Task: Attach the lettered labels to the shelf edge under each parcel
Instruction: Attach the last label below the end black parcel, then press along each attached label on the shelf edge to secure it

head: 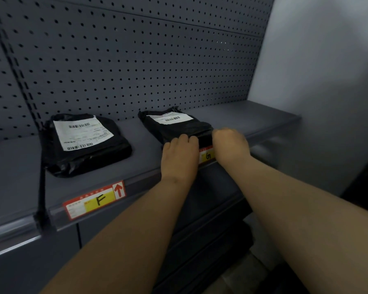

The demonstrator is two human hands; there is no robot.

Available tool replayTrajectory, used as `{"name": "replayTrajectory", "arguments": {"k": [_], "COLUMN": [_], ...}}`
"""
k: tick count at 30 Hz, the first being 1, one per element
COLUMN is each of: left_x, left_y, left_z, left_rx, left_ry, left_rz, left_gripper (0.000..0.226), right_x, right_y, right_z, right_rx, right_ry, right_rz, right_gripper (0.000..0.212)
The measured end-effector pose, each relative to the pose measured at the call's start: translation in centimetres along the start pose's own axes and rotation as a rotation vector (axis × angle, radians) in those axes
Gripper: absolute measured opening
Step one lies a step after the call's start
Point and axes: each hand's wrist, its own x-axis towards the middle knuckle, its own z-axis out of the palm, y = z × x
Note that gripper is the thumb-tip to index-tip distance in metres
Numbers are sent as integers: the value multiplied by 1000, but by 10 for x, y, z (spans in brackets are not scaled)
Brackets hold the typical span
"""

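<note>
Head view: grey metal shelf edge (140, 183) runs left-low to right-high. Two black crinkled poly parcels, left (83, 143), right (174, 126), lie flat. F label (95, 199) is seated under the left parcel. G label (207, 155), glossy card, long axis along the edge, sits between left hand (180, 154) and right hand (231, 145), both curled, pressing its ends.

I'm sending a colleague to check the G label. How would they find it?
Start at the grey shelf under the pegboard and follow its front edge to the right-hand black parcel. The G label sits beneath it, between both hands, unlike the fully visible F label.
</note>
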Motion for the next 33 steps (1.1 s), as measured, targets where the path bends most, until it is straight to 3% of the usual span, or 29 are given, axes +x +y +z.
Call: {"name": "replayTrajectory", "arguments": {"k": [7,11,16,24,33], "left_x": [-12,-27,-68,-159,-295], "left_y": [-14,-41,-87,-173,-313], "left_z": [-19,-52,-102,-181,-276], "left_rx": [76,186,333,401,494], "left_ry": [128,148,109,114,81], "left_rz": [-31,-82,-204,-385,-448], "left_gripper": [15,19,34,41,48], "right_x": [-1,-11,-38,-98,-177], "right_y": [-21,-50,-102,-198,-378], "right_z": [-14,-31,-54,-82,-114], "right_rx": [117,149,236,315,397], "right_ry": [78,138,78,4,-32], "right_rz": [-21,-85,-198,-329,-394], "right_gripper": [17,33,50,56,57]}}
